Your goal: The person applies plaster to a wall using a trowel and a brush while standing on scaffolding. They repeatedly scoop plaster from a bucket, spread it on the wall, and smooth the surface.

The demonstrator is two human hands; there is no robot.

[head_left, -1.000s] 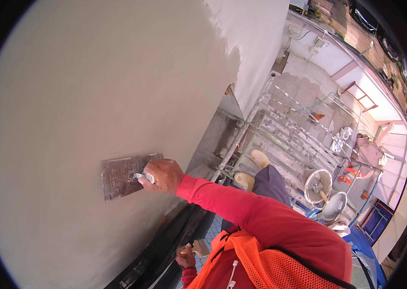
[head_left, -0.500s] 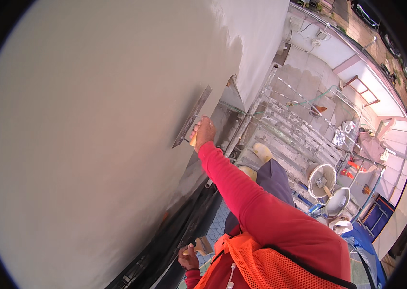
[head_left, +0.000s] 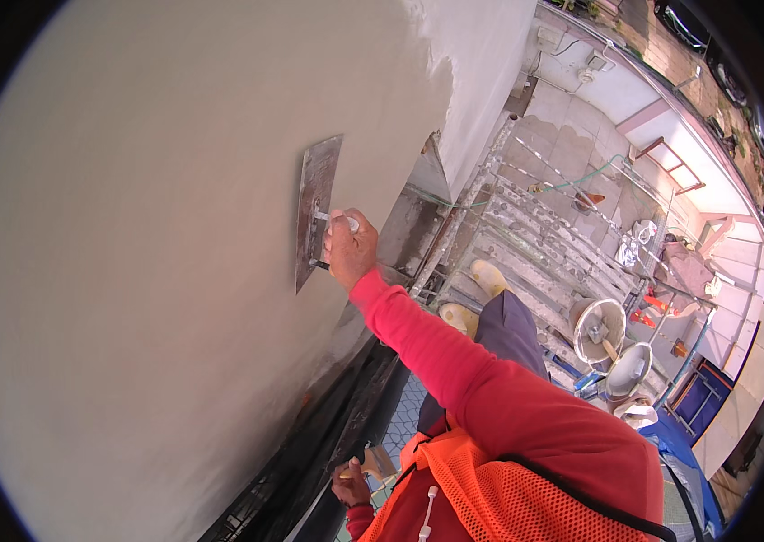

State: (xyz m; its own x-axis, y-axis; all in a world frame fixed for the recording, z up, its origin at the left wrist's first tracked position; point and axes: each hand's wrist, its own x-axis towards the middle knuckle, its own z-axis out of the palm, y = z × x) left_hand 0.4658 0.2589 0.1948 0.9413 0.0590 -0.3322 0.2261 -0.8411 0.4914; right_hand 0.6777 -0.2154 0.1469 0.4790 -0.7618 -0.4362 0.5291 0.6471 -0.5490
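Note:
My right hand (head_left: 352, 248) is wrapped round the handle of a plastering trowel (head_left: 317, 203). The trowel's long metal blade lies against or just off the grey-beige plaster wall (head_left: 156, 235); I cannot tell which. Low in the view, beside my orange mesh vest, my left hand (head_left: 351, 484) is closed on a small wooden-handled tool (head_left: 380, 462) with a wide flat end. Whether that end is a blade or bristles is not clear. Higher up, the darker plaster meets a paler white surface (head_left: 481, 81) along a ragged edge.
My light boots (head_left: 488, 278) rest on splashed scaffold planks (head_left: 549, 262). To the right stand two buckets (head_left: 599, 330) (head_left: 629, 370), one with a wooden-handled tool inside. Metal scaffold poles (head_left: 454, 221) run by the wall corner. Black sheeting (head_left: 328, 443) hangs along the wall's lower edge.
My right hand has moved left along the wall with the trowel. The blade has turned to show more of its broad face. My left hand has barely moved.

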